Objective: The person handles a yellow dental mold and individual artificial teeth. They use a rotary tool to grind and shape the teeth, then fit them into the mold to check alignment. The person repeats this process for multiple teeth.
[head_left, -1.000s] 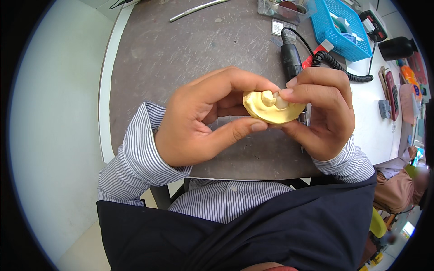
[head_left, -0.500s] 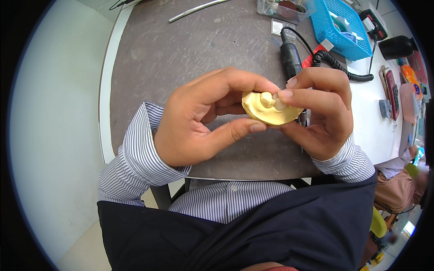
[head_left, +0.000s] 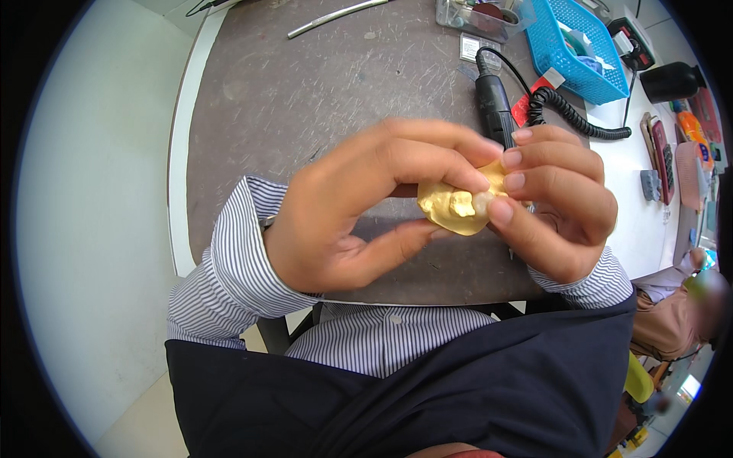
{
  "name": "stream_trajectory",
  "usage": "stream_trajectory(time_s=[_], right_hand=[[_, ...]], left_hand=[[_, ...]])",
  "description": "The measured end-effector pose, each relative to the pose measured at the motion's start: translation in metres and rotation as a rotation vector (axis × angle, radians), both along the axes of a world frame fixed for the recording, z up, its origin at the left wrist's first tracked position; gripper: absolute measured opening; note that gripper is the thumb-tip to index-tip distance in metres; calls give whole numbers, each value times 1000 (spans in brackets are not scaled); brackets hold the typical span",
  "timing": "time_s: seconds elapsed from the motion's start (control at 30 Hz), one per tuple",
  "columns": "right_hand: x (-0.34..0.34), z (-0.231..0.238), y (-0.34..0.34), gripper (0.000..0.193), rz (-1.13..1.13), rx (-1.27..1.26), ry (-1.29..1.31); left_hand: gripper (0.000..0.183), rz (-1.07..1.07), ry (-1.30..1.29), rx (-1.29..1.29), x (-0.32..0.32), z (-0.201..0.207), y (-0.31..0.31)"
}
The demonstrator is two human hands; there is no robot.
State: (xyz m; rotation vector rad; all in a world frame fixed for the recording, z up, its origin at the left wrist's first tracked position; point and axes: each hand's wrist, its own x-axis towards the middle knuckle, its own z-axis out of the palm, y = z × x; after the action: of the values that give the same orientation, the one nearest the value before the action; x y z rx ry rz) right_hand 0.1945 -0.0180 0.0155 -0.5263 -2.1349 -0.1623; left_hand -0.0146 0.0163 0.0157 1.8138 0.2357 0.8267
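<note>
A yellow plaster dental cast point(head_left: 450, 217) is held tilted above the table between my two hands. My left hand point(head_left: 343, 198) grips it, thumb along the near edge and index fingertip on top. On the cast stands a yellow tooth stump point(head_left: 462, 204), and right beside it sits a whitish, translucent crown point(head_left: 482, 202). My right hand point(head_left: 561, 198) is closed around the cast's right end, with the thumb tip against the crown and the fingertips at the far side. The fingers partly cover that end of the cast.
Behind my right hand lies a black handpiece point(head_left: 495, 103) with a coiled cord point(head_left: 573, 114). A blue basket point(head_left: 550, 46) and a clear plastic box point(head_left: 485, 19) stand at the back right. A grey tube point(head_left: 336, 19) lies at the far edge. Another person point(head_left: 672, 313) sits at right.
The cast has turned and tipped, its near edge now lower. My left index finger has come onto its top. My right thumb has moved from beneath up beside the crown.
</note>
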Motion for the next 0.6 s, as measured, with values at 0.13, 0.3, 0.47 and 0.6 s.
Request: stream_trajectory(time_s=[0.13, 0.3, 0.47, 0.6], right_hand=[[-7, -1, -5, 32, -52, 116, 16], [-22, -3, -19, 31, -80, 56, 121], [-27, -11, -19, 31, -37, 216, 212], [-29, -13, -15, 30, 48, 264, 248]], left_hand=[[48, 14, -171, -443, 8, 0, -16], [49, -147, -51, -486, 0, 2, -17], [44, -209, 12, -271, -2, -1, -9], [44, -221, 56, -172, -5, 0, -9]])
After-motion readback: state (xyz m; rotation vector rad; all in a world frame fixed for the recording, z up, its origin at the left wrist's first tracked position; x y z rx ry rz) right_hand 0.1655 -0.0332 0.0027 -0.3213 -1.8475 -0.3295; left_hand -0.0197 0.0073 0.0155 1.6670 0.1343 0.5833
